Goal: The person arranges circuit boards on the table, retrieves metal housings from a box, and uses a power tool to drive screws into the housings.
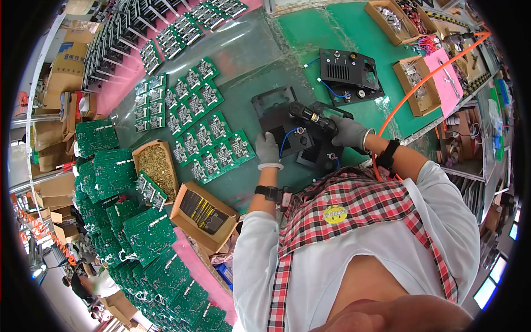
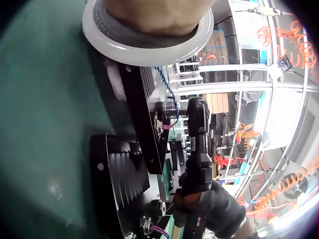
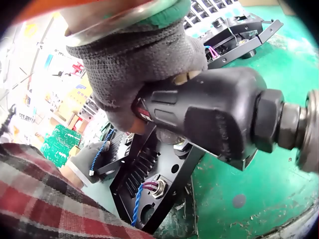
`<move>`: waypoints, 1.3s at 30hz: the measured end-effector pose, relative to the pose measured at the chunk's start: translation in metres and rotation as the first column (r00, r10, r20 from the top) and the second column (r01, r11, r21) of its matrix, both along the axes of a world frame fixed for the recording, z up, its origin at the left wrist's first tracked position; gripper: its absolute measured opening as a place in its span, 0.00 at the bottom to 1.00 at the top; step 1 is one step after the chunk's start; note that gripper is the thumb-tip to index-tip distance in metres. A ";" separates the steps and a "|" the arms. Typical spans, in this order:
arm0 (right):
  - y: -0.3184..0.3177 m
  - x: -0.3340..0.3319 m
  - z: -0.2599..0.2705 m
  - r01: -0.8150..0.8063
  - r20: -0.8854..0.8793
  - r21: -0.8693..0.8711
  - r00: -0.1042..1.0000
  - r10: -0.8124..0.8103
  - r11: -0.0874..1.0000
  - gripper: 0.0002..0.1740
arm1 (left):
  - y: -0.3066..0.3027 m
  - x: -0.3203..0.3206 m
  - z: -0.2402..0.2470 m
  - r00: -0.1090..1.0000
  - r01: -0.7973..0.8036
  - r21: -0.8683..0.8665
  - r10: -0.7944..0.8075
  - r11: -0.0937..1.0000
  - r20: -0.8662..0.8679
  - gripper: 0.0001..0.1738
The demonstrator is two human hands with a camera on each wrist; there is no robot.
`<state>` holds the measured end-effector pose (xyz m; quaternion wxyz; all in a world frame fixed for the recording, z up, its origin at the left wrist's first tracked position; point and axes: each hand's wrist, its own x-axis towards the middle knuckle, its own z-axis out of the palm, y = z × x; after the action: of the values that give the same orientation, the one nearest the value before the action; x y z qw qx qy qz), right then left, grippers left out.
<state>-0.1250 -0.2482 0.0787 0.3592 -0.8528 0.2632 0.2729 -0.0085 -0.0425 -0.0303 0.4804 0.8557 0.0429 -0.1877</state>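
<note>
My gloved left hand (image 1: 267,149) grips the near left side of a black finned metal panel (image 1: 276,126). In the left wrist view this panel (image 2: 142,112) is tilted above the green bench, a bare fingertip (image 2: 114,79) against its lower side. My gloved right hand (image 1: 349,134) holds a black air ratchet wrench (image 1: 318,118), its fingers curled round the body (image 3: 199,112). In the left wrist view the wrench's socket (image 2: 172,109) is right at a round connector with twisted blue wires. A second finned panel (image 2: 122,179) lies just beside the tilted one.
Black panels (image 1: 351,76) with blue leads lie at the back right. An orange hose (image 1: 406,97) arcs past the right arm. Green circuit boards (image 1: 204,149) cover the left bench. Cardboard boxes (image 1: 417,86) of parts stand at right, and one with a labelled black plate (image 1: 204,213) at left.
</note>
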 end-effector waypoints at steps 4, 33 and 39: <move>-0.003 -0.002 -0.008 0.029 0.030 0.061 0.999 -0.030 0.998 0.24 | -0.005 -0.005 0.012 0.999 -0.037 -0.012 0.036 0.999 -0.025 0.20; -0.021 -0.151 0.016 0.077 -0.051 -0.123 0.995 -0.084 0.989 0.25 | -0.051 -0.068 0.034 0.784 0.541 0.572 -0.616 0.617 -0.077 0.15; -0.022 -0.152 -0.006 0.069 -0.043 -0.106 0.996 -0.074 0.992 0.25 | -0.034 -0.071 0.000 0.795 0.573 0.304 -0.606 0.761 0.020 0.19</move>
<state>-0.2775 -0.2700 0.0724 0.3172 -0.8540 0.3158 0.2654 -0.0793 -0.0769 -0.0300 0.2715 0.8944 -0.2304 -0.2708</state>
